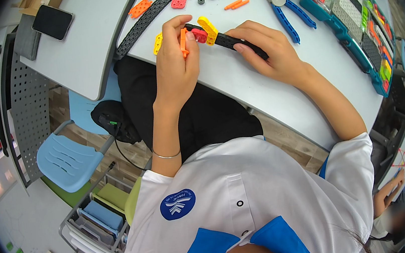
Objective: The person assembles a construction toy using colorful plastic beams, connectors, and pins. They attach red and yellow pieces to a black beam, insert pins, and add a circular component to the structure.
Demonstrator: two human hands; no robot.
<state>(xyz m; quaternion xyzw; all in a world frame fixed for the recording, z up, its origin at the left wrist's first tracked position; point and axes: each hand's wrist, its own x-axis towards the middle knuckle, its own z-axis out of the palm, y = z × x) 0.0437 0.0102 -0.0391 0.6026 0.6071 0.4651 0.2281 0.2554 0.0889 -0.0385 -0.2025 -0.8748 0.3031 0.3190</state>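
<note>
Over the near edge of the table, both hands hold one small assembly of plastic building parts. My left hand (177, 61) is closed round its left end, where an orange piece (183, 43), a red piece (199, 35) and a yellow piece (157, 43) show by the fingers. A yellow angled piece (208, 29) stands up from the middle. My right hand (269, 50) grips the black perforated beam (232, 41) at the right, thumb along its near side. Fingers hide part of the joints.
Beyond the hands lie a long black strip (144, 25), orange pins (236, 5), a red plate (178, 2) and blue-handled pliers (283, 13). Teal trays of coloured parts (355, 52) line the right. A phone (53, 22) rests left; a blue chair (70, 160) stands below it.
</note>
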